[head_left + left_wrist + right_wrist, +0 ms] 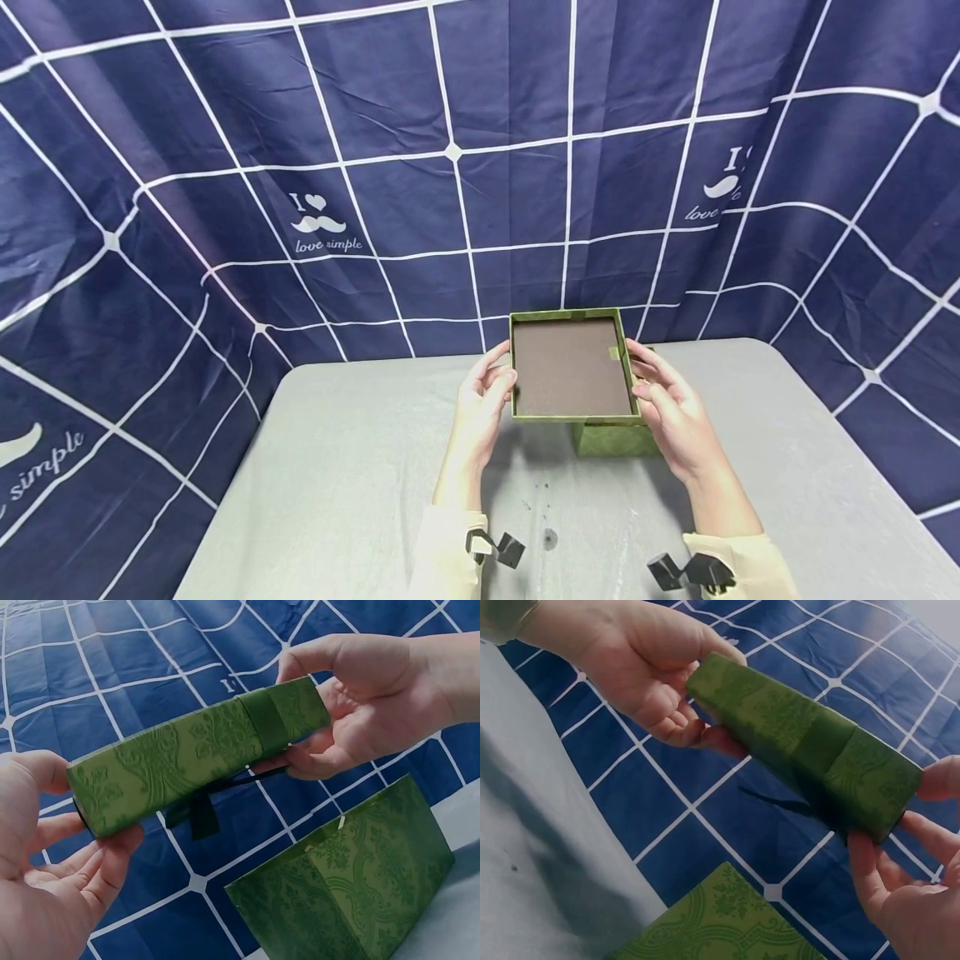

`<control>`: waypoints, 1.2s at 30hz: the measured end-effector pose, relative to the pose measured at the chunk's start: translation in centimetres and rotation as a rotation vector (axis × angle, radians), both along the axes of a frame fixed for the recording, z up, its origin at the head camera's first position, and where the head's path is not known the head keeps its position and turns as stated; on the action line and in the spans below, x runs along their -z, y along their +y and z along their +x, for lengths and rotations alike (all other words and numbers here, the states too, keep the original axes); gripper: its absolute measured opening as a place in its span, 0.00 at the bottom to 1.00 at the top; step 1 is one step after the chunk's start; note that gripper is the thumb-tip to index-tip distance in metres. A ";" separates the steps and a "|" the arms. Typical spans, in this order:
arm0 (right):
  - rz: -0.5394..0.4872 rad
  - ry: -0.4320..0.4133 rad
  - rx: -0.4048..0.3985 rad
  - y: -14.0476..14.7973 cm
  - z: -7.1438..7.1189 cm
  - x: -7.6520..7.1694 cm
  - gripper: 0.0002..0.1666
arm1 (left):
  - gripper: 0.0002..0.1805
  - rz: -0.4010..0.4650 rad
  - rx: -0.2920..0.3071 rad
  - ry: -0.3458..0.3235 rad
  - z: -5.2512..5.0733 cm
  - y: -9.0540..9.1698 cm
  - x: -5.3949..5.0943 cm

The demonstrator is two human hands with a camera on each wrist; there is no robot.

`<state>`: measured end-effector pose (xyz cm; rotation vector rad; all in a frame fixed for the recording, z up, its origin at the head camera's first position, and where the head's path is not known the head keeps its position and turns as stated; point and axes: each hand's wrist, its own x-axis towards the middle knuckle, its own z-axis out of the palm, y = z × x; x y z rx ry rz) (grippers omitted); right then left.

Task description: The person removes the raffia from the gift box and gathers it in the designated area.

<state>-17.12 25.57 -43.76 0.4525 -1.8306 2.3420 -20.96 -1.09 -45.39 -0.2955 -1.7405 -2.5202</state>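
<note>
Both hands hold a square green box lid (573, 367) above the table, its brown inside turned toward the head camera. My left hand (480, 408) grips the lid's left edge between thumb and fingers. At the opposite edge my right hand (675, 417) pinches it the same way. Seen side-on in the left wrist view, the lid carries a raised floral pattern, a green ribbon (266, 724) around one part and a dark bow (201, 817) hanging below. Under and behind the lid stands the green patterned box (618, 442), partly hidden by the lid; its inside is out of sight.
A grey cloth-covered table (352, 467) lies beneath, with small dark spots near its front. Dark blue curtains (390, 208) with white grid lines surround it at the back and sides. The box stands slightly right of the table's middle.
</note>
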 end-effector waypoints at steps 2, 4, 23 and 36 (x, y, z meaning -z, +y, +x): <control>-0.010 -0.006 0.013 0.0 -0.1 0.0 0.31 | 0.29 -0.017 -0.001 0.008 0.0 -0.1 0.1; -0.018 -0.017 0.036 -0.2 -0.1 0.1 0.29 | 0.29 -0.034 -0.003 0.016 0.0 -0.1 0.2; -0.006 -0.075 0.154 -1.0 -0.3 -0.4 0.26 | 0.24 -0.218 0.028 0.002 -1.0 -0.8 -0.9; 0.244 -0.126 0.155 -3.5 -0.9 -1.2 0.30 | 0.26 -0.249 0.084 -0.005 -2.9 -5.0 -1.8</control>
